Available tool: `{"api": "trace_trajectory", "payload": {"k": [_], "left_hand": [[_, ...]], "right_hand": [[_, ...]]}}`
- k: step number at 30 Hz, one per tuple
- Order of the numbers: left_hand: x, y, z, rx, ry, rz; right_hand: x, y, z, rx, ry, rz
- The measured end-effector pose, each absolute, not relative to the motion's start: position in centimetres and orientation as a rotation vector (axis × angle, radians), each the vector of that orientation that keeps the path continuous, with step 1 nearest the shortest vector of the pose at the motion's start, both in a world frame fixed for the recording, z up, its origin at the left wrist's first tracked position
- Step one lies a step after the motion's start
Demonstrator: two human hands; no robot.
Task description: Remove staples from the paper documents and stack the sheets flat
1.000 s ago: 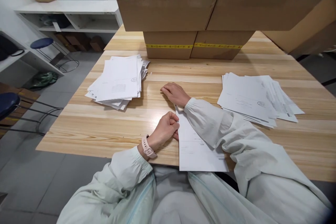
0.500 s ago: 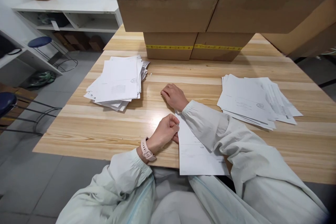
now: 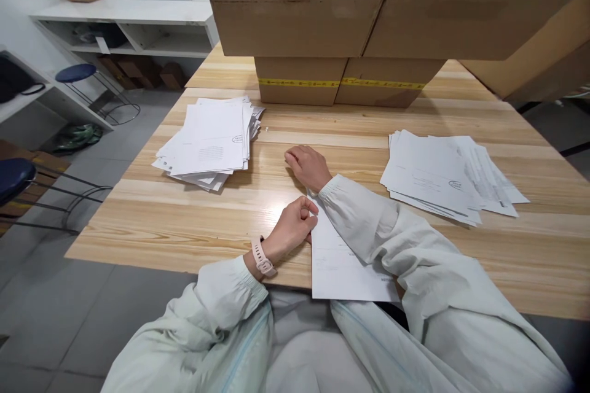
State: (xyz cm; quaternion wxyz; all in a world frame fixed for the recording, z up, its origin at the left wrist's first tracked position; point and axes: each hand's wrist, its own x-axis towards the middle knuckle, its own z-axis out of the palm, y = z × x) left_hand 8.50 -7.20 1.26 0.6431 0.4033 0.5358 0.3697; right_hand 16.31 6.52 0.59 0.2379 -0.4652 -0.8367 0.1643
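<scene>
A white printed sheet of paper (image 3: pixel 343 267) lies at the table's near edge and juts out a little over my lap. At its left edge is my left hand (image 3: pixel 295 221), fingers curled in a pinch on the paper; part of the thumb side is hidden. Just beyond the sheet's far end my right hand (image 3: pixel 310 167) rests on the wood, palm down, with its fingers curled in and nothing visible in them. The right sleeve (image 3: pixel 369 215) crosses over the sheet and covers much of its right side.
The wooden table (image 3: pixel 184 227) carries a loose paper pile (image 3: pixel 214 135) at left and another paper pile (image 3: pixel 433 172) at right. Large cardboard boxes (image 3: pixel 299 6) are stacked at the back. Blue stools (image 3: pixel 76 72) and white shelving (image 3: pixel 124 10) stand to the left.
My left hand has shifted slightly up and right along the sheet's edge. The right hand stays almost in place. The whole view has moved a little.
</scene>
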Motion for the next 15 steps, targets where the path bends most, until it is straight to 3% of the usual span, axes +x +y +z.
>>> {"api": "trace_trajectory", "payload": {"k": [6,11,15], "left_hand": [[8.0,-8.2,1.3,0.954,1.177,0.857],[7.6,-10.9,1.4,0.997,1.107,0.852],[7.6,-13.0,1.9,1.206,1.201,0.985]], "right_hand": [[22.3,5.0,4.3,-1.110,-2.119,0.447],[31.7,-1.8,4.5,-1.340,-1.992,0.427],[36.8,-8.8,2.7,-1.513,-1.633,0.952]]}}
